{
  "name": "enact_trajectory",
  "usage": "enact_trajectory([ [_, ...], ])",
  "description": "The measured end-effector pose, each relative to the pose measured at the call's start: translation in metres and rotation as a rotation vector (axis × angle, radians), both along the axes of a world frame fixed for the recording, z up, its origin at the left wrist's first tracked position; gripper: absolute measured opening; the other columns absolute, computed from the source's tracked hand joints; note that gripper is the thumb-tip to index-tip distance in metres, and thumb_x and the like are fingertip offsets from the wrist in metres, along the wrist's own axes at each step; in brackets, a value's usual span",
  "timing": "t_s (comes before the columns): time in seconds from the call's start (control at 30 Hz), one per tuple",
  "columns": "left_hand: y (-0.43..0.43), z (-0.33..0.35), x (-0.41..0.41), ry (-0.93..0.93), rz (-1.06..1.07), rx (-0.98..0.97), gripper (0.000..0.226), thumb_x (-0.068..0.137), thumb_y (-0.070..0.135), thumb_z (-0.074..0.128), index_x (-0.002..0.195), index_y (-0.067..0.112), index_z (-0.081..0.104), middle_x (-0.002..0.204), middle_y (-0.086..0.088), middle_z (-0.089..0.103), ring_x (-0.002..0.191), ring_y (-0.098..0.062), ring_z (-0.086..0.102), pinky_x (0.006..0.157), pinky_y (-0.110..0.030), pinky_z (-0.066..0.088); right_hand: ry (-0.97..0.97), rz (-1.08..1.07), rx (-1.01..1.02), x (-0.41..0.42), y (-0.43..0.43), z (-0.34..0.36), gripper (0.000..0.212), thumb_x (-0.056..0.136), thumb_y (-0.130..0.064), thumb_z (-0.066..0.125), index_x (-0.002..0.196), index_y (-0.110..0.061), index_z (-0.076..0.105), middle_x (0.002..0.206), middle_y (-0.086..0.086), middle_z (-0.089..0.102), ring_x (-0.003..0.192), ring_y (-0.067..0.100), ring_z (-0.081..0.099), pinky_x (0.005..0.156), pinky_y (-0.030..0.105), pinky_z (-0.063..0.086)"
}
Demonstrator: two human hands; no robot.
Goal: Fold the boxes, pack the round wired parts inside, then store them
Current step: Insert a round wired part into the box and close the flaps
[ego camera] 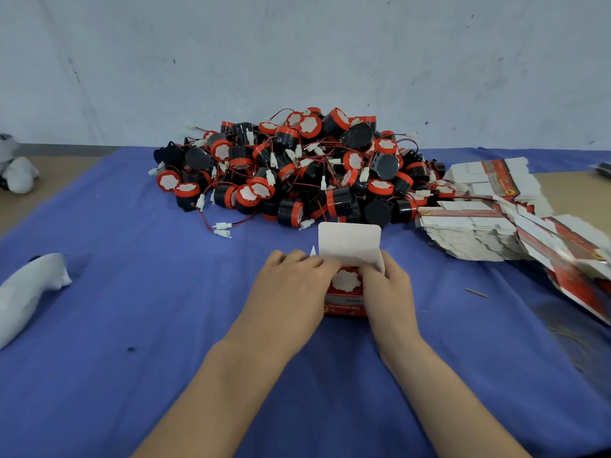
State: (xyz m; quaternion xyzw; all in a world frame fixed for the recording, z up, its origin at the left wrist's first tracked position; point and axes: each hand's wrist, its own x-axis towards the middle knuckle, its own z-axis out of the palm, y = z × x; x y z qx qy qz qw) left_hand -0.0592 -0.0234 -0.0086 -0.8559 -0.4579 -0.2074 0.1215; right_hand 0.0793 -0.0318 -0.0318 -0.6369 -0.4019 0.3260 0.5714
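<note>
I have the small red-and-white cardboard box (345, 305) standing on the blue cloth-covered table (165, 325) right in front of me, clamped between both hands. My left hand (291, 285) curls round its left side, fingers bent over the top edge. My right hand (388, 289) grips the right side the same way. A round black part with a red rim and white disc face (346, 281) sits inside, face up. I cannot see its wire.

What matters next is the white rounded lid flap (348, 241). It stands upright on the far side of the box, beyond my fingertips, and its hinge runs left to right. I judge it must fold toward me over the part, and both hands are equally near it.

The heap of loose round wired parts (297, 166) lies beyond, with the stack of flat unfolded boxes (479, 233) to my right.
</note>
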Motion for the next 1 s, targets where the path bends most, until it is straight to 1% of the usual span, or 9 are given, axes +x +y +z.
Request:
enact_trajectory([
  [0.13, -0.004, -0.001, -0.004, -0.053, -0.044, -0.040, 0.052, 0.092, 0.008, 0.054, 0.138, 0.031, 0.049, 0.115, 0.008, 0.065, 0.107, -0.017, 0.056, 0.085, -0.029, 0.037, 0.034, -0.013, -0.006, -0.002, 0.000, 0.000, 0.038, 0.091, -0.004, 0.042, 0.087, -0.028, 0.072, 0.085, -0.007, 0.075, 0.091, 0.024, 0.070, 0.079, 0.049, 0.061],
  [0.27, -0.006, 0.000, -0.006, -0.134, -0.015, 0.043, 0.039, 0.081, 0.005, 0.076, 0.114, 0.021, 0.065, 0.103, 0.000, 0.059, 0.085, -0.021, 0.058, 0.065, -0.032, 0.051, 0.019, -0.021, -0.001, -0.003, 0.000, -0.001, 0.040, 0.089, -0.003, 0.041, 0.088, -0.027, 0.072, 0.087, -0.004, 0.074, 0.091, 0.028, 0.069, 0.079, 0.051, 0.059],
  [0.33, -0.004, -0.002, -0.007, -0.116, -0.045, 0.103, 0.042, 0.074, 0.004, 0.082, 0.109, 0.022, 0.067, 0.093, 0.003, 0.062, 0.080, -0.022, 0.058, 0.063, -0.035, 0.052, 0.016, -0.024, 0.003, -0.003, 0.001, -0.001, 0.039, 0.089, -0.003, 0.040, 0.087, -0.027, 0.071, 0.086, -0.005, 0.074, 0.091, 0.027, 0.068, 0.078, 0.049, 0.059],
  [0.47, -0.007, -0.008, -0.007, -0.102, -0.090, 0.108, 0.058, 0.056, -0.006, 0.087, 0.105, 0.023, 0.073, 0.085, 0.007, 0.069, 0.076, -0.022, 0.063, 0.060, -0.033, 0.048, 0.008, -0.018, 0.012, -0.001, 0.000, -0.001, 0.037, 0.091, -0.004, 0.041, 0.085, -0.027, 0.069, 0.082, -0.010, 0.073, 0.084, 0.019, 0.067, 0.065, 0.034, 0.056],
  [0.53, -0.009, -0.009, -0.007, -0.077, -0.104, 0.120, 0.060, 0.053, -0.009, 0.084, 0.104, 0.022, 0.075, 0.085, 0.007, 0.072, 0.073, -0.022, 0.064, 0.060, -0.034, 0.049, 0.009, -0.011, 0.007, -0.001, -0.001, -0.001, 0.037, 0.092, -0.005, 0.041, 0.086, -0.027, 0.069, 0.082, -0.007, 0.073, 0.086, 0.022, 0.068, 0.071, 0.042, 0.058],
  [0.67, -0.011, -0.011, -0.006, -0.007, -0.083, 0.111, 0.059, 0.067, -0.001, 0.074, 0.121, 0.020, 0.068, 0.086, 0.006, 0.073, 0.071, -0.022, 0.060, 0.061, -0.034, 0.044, 0.004, -0.007, -0.002, -0.001, -0.001, 0.000, 0.034, 0.092, -0.006, 0.043, 0.086, -0.026, 0.069, 0.084, -0.006, 0.073, 0.091, 0.026, 0.069, 0.078, 0.047, 0.059],
  [0.8, -0.015, -0.018, -0.001, 0.069, -0.076, 0.076, 0.055, 0.091, 0.015, 0.050, 0.145, 0.018, 0.043, 0.090, 0.004, 0.071, 0.075, -0.022, 0.056, 0.067, -0.031, 0.028, 0.002, -0.025, -0.008, -0.001, -0.001, -0.001, 0.031, 0.088, -0.004, 0.043, 0.083, -0.023, 0.068, 0.082, -0.004, 0.073, 0.090, 0.028, 0.068, 0.076, 0.048, 0.058],
  [0.9, -0.015, -0.017, 0.001, 0.029, -0.066, 0.065, 0.040, 0.096, 0.019, 0.047, 0.136, 0.018, 0.052, 0.087, 0.004, 0.071, 0.068, -0.021, 0.057, 0.063, -0.033, 0.037, 0.016, -0.031, 0.003, -0.002, 0.000, -0.002, 0.032, 0.088, -0.003, 0.043, 0.082, -0.022, 0.068, 0.082, -0.002, 0.073, 0.088, 0.029, 0.068, 0.074, 0.049, 0.059],
  [1.0, -0.016, -0.015, 0.000, -0.044, -0.092, 0.083, 0.032, 0.092, 0.019, 0.058, 0.124, 0.018, 0.063, 0.081, 0.004, 0.070, 0.063, -0.019, 0.057, 0.056, -0.034, 0.043, 0.019, -0.028, 0.010, 0.000, 0.000, -0.002, 0.032, 0.086, -0.002, 0.042, 0.079, -0.022, 0.066, 0.076, -0.005, 0.071, 0.077, 0.021, 0.063, 0.065, 0.038, 0.053],
])
